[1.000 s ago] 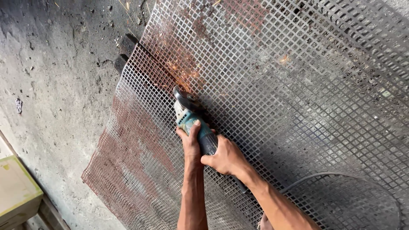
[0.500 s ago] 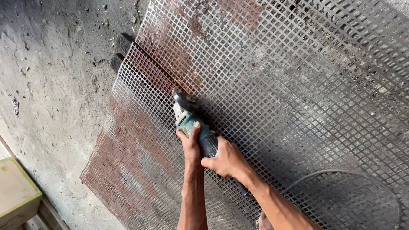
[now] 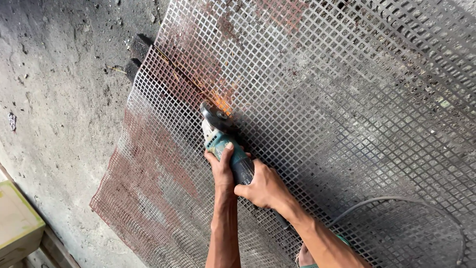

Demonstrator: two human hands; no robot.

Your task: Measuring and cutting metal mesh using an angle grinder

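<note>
A teal angle grinder [image 3: 224, 141] rests on a large sheet of square steel mesh [image 3: 347, 99] that lies on the concrete floor. Its disc [image 3: 214, 118] touches the mesh, and small orange sparks fly from it. My left hand [image 3: 221, 168] wraps the front of the grinder body. My right hand [image 3: 263, 187] grips the rear of the body. The mesh is rusty red along its left part and grey elsewhere.
A dark block [image 3: 140, 45] lies under the mesh's upper left edge. The grinder's grey cable [image 3: 396, 201] curves over the mesh at lower right. A pale yellow-green box [image 3: 17, 223] sits at the lower left. Bare concrete floor [image 3: 59, 99] is at left.
The grinder and both hands stay at almost the same place on the mesh. Sparks now show at the disc. The view has shifted slightly.
</note>
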